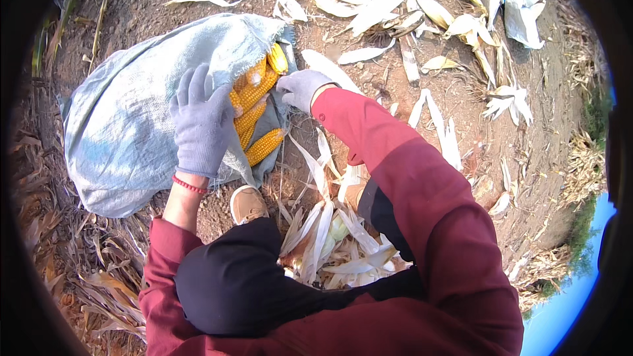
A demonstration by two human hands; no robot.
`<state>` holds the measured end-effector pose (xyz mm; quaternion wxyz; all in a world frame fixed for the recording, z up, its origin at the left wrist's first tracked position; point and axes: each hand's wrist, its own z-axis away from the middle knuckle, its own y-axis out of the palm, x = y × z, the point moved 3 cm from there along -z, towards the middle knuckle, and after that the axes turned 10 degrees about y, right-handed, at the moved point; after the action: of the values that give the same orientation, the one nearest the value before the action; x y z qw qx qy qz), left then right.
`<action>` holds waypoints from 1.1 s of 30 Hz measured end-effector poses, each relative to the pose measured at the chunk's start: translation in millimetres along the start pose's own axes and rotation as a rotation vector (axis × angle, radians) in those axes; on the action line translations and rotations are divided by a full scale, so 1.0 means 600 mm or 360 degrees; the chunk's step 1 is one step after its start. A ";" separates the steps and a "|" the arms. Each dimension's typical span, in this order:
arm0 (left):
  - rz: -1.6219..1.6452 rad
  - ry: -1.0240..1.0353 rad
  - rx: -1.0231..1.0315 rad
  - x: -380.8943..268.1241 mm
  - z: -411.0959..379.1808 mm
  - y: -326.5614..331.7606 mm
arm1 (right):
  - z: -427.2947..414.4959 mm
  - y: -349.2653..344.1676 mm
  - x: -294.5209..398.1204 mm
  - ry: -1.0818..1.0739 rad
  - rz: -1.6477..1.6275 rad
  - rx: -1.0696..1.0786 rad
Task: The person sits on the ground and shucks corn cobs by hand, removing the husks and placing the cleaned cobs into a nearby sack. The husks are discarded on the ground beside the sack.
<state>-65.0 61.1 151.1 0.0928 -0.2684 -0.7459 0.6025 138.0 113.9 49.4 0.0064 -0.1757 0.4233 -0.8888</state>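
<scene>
A woven plastic sack, pale blue-grey, lies on its side on the soil with its mouth facing right. Several husked yellow corn cobs show in the mouth, and one cob lies lower on the sack's fabric. My left hand, in a grey knit glove, rests on the sack beside its mouth, fingers spread. At the mouth's right edge is my right hand, gloved alike, with curled fingers near the uppermost cob. Whether those fingers grip anything is not clear.
Dry corn husks lie scattered across the soil beyond the sack. More husks are heaped between my legs, close to my shoes. A whitish plastic bag lies at the upper right. Dry stalks and leaves cover the lower left.
</scene>
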 end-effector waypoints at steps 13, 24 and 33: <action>0.1157 0.0227 0.0234 -0.069 -0.142 0.052 | -0.147 -0.278 -0.438 0.1087 0.0556 -0.0496; 0.1342 0.0196 0.0584 -0.057 -0.138 0.105 | -0.275 -0.222 -0.299 0.1037 0.0496 -0.0628; 0.1298 0.0139 0.0635 -0.027 -0.135 0.121 | -0.303 -0.296 -0.402 0.0884 0.0509 -0.0149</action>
<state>6.9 131.1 105.8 -0.0708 -0.5421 -0.4441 0.7098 331.1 402.8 4.3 0.0220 0.1422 0.4715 -0.8700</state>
